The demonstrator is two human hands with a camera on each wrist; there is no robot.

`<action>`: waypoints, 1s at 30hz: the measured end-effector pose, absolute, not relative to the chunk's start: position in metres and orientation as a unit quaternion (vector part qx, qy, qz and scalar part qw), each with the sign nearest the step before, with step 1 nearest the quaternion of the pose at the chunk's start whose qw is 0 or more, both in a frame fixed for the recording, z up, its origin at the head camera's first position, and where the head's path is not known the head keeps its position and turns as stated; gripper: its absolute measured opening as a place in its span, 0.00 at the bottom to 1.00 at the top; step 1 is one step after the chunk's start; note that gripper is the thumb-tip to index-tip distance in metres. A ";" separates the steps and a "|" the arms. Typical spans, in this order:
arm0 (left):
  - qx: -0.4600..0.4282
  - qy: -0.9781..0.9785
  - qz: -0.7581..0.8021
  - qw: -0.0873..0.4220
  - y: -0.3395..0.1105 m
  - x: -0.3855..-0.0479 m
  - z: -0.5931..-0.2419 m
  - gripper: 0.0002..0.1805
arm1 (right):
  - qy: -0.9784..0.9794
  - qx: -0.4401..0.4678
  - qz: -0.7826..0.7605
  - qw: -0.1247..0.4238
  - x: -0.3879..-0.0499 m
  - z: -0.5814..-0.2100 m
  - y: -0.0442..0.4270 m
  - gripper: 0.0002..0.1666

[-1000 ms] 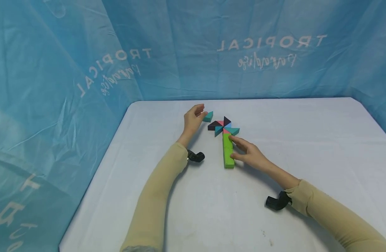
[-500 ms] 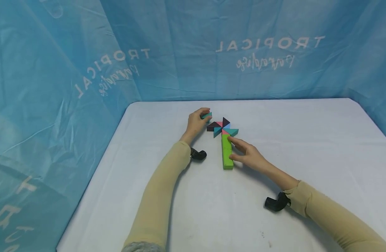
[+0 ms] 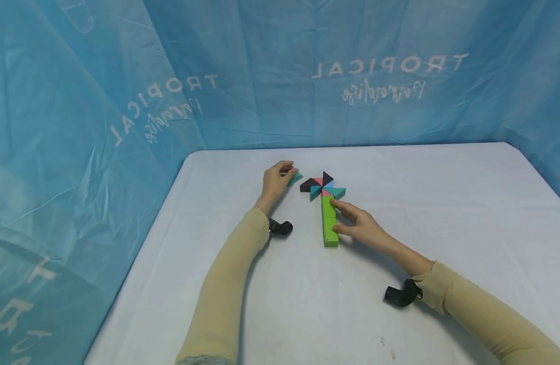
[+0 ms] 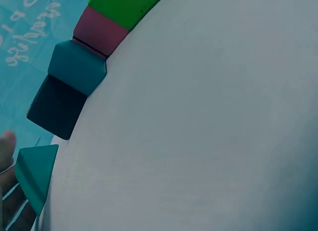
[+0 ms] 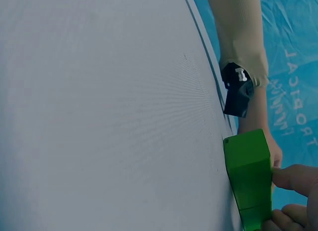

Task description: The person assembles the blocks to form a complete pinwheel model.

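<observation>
My left hand [image 3: 274,184] holds a teal triangular block [image 3: 295,178] by its left side, just left of a pinwheel-shaped group of blocks. In the left wrist view, fingers lie along that teal block [image 4: 37,174]. Black blocks [image 3: 309,185], pink, blue and teal triangles make up the pinwheel, their points meeting in the middle. Two green rectangular blocks [image 3: 329,218] run end to end from it toward me. My right hand [image 3: 364,226] touches their right side with thumb and a fingertip, fingers spread, as the green block [image 5: 250,176] in the right wrist view also shows.
A white-covered table [image 3: 261,304] lies under everything. Blue printed curtains [image 3: 376,116] hang behind it and at the left. Each wrist carries a black camera mount, the left one [image 3: 280,228] close above the tabletop.
My left hand first moves right over the teal triangular block, then draws back left and nearer with it. The block is turned, its point now facing right. My right hand stays put.
</observation>
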State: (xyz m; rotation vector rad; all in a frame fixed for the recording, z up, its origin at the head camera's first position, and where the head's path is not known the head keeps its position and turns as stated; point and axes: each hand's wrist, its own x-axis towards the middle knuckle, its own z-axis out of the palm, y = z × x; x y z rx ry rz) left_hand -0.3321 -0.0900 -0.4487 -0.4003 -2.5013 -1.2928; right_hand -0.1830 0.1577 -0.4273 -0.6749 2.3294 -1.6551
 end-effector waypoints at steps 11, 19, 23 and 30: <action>-0.140 -0.880 -0.425 0.160 -0.093 -0.329 -0.450 0.15 | 0.794 -0.225 -0.554 0.107 -0.175 -0.408 0.153 0.39; -0.108 -0.882 -0.423 0.181 -0.099 -0.323 -0.448 0.13 | 0.792 -0.223 -0.558 0.105 -0.186 -0.432 0.156 0.40; -0.129 -0.867 -0.453 0.161 -0.104 -0.319 -0.450 0.15 | 0.792 -0.223 -0.558 0.104 -0.189 -0.440 0.158 0.41; -0.161 -0.840 -0.502 0.125 -0.113 -0.306 -0.453 0.24 | 0.788 -0.224 -0.564 0.103 -0.190 -0.440 0.159 0.41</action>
